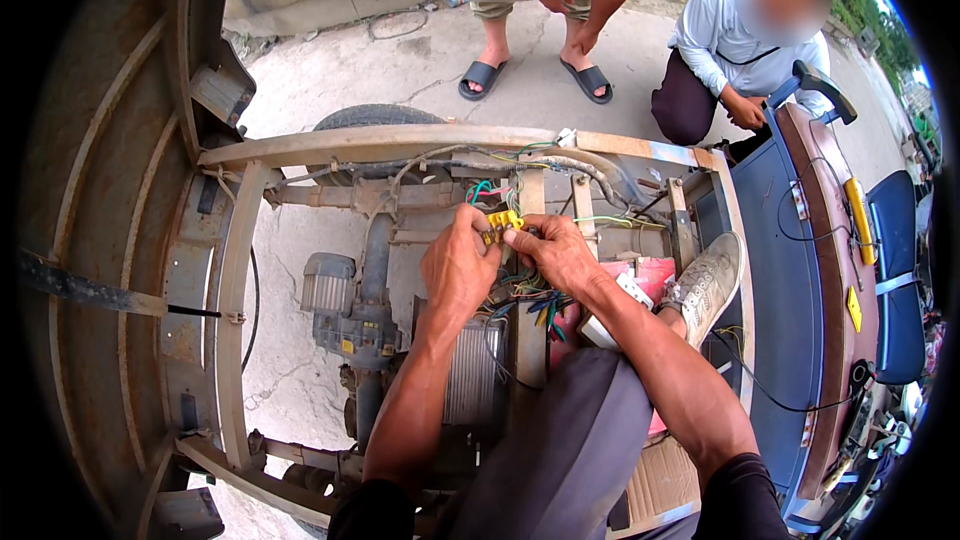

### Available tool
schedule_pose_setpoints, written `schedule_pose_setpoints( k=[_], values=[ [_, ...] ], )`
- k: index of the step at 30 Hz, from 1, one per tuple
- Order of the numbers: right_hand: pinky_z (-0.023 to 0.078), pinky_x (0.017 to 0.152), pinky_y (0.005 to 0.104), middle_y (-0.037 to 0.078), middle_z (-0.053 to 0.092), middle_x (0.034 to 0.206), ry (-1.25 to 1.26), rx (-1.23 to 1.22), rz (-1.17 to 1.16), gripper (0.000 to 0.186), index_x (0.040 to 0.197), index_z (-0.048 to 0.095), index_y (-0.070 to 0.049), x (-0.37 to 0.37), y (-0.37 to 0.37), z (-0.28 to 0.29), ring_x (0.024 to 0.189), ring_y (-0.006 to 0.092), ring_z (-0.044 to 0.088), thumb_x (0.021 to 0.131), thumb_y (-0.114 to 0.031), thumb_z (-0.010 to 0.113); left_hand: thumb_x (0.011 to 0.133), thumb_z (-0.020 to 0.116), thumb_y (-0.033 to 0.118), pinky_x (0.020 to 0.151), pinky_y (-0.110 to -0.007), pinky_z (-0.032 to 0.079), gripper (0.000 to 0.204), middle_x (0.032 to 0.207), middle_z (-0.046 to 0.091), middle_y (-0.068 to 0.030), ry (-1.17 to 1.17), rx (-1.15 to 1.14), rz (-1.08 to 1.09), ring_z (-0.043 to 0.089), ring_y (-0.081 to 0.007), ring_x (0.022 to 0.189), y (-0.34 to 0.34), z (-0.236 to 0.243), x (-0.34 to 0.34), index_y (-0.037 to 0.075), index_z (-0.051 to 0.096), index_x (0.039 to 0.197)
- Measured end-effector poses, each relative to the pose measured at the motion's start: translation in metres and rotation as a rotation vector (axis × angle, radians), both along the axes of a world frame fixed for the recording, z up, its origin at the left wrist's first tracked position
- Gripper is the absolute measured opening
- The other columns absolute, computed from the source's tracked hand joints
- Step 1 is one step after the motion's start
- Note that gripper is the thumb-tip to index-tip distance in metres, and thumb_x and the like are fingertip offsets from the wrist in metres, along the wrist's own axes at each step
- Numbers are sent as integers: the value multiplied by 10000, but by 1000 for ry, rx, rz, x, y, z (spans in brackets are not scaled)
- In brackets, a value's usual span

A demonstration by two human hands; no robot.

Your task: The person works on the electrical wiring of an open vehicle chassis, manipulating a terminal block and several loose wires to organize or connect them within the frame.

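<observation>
A small yellow connector block (503,224) with dark terminals is held between both hands, above the open metal frame of a vehicle. My left hand (460,262) grips its left end with bent fingers and thumb. On the other end, the thumb and fingers of my right hand (562,254) are closed. Thin green and red wires (482,190) rise just behind the block. A loose bundle of coloured wires (545,302) hangs below my hands, several with bare-looking or sleeved ends. The fingertips' exact contact with single wires is too small to tell.
Under the frame (400,137) sit a motor (330,285) with axle and a finned metal box (473,375). My shoe (712,285) rests at the right. A raised rusty metal bed (110,240) stands left, a blue panel (765,270) right. Two people are beyond, one crouching (755,40).
</observation>
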State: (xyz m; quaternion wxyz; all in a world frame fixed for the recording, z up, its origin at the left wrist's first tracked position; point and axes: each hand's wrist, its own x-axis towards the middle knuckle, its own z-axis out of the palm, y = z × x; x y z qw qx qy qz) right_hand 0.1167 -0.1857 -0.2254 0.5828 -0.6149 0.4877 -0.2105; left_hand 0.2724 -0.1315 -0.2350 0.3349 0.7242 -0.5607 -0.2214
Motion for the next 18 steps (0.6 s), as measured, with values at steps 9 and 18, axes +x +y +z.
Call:
schedule_pose_setpoints(
  k=[9, 18],
  values=[
    [393, 519, 309, 19, 561, 618, 18, -2, 6, 241, 934, 704, 30, -1, -1, 2, 571, 95, 472, 954, -207, 664, 788, 754, 105, 614, -431, 469, 281, 690, 598, -61, 105, 46, 2, 630, -290, 666, -1, -2, 4, 94, 551, 981],
    [393, 514, 308, 16, 561, 616, 33, 6, 0, 237, 935, 703, 26, 0, -1, 0, 562, 95, 469, 952, -206, 662, 791, 745, 91, 607, -396, 471, 251, 694, 603, -47, 253, 79, 1, 623, -250, 647, 0, -7, 8, 95, 588, 987]
  ],
)
